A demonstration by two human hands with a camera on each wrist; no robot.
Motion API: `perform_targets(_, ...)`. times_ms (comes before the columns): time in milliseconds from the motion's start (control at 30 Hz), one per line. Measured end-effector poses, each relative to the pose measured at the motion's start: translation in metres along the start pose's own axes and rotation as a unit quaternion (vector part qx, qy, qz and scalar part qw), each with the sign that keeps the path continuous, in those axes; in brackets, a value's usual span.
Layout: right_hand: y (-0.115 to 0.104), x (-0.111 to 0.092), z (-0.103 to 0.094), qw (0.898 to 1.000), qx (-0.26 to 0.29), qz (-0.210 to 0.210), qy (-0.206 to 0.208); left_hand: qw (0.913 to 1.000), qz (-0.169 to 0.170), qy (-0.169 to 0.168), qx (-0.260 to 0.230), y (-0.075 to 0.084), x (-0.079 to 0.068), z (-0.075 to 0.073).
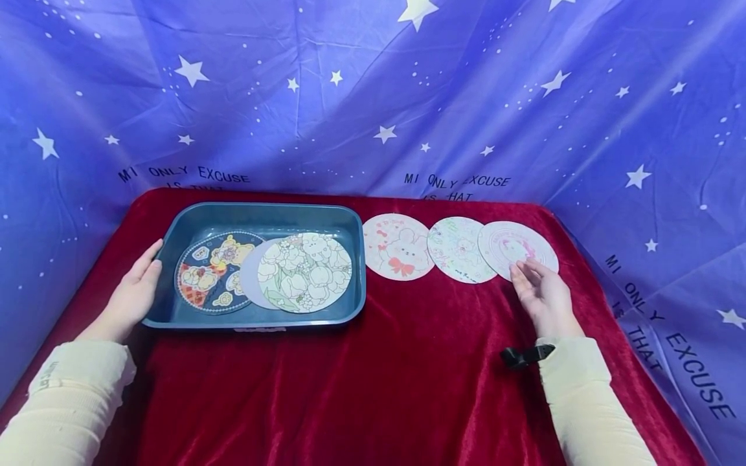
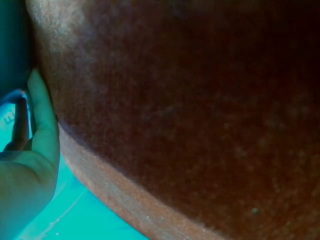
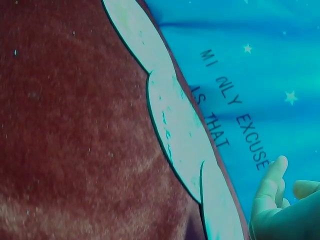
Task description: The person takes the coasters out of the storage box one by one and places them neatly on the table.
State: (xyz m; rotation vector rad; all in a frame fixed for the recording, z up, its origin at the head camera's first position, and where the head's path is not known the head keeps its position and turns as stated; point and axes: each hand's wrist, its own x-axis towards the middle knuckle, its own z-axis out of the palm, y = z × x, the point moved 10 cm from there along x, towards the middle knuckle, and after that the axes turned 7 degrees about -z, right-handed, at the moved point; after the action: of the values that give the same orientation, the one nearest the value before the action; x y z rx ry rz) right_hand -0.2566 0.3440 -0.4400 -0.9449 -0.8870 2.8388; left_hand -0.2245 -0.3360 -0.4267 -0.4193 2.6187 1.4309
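Sleeves: two cream cloth sleeves (image 1: 583, 401), nearer the camera than the tray, run out of the lower frame; a black strap-like piece (image 1: 527, 356) juts from the right cuff.
Hidden parts: inside the dark teal rectangular tray (image 1: 268, 217), a floral line-art disc (image 1: 305, 272) covers much of a plain lavender disc (image 1: 255, 278), which overlaps a navy cartoon disc (image 1: 212, 275). A pinkish patch (image 1: 259, 329) under the tray's front edge is hard to make out.
Left hand: the left hand (image 1: 131, 291), fingers fairly straight, rests against the tray's left side.
Right hand: the right hand (image 1: 544, 294), well right of the tray, has loosely bent fingers and grasps nothing; they cover the lower edge of a white disc with pink rings (image 1: 513, 243). Contact is unclear.
Row right of tray: a rabbit disc (image 1: 399, 246) just beside it, a pastel-green patterned disc (image 1: 457, 249), then the pink-ringed one, each overlapping the last.
Surroundings: red velvet cloth (image 1: 326, 401) beneath the tray, blue star-printed fabric (image 1: 350, 45) behind it.
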Motion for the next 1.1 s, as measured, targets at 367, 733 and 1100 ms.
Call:
perform_targets(367, 0.006, -0.001, 0.021, 1.0, -0.011, -0.004, -0.022, 0.9999, -0.007, -0.007, 0.007, 0.005, -0.001, 0.001)
perform_targets(733, 0.014, -0.006, 0.037, 0.999, -0.019, -0.003, -0.05, 1.0, -0.004, -0.001, 0.006, 0.004, -0.001, 0.0)
perform_targets(1100, 0.021, -0.013, 0.059, 0.996, -0.034, 0.002, -0.083, 1.0, -0.002, -0.001, 0.006, 0.003, -0.001, 0.0)
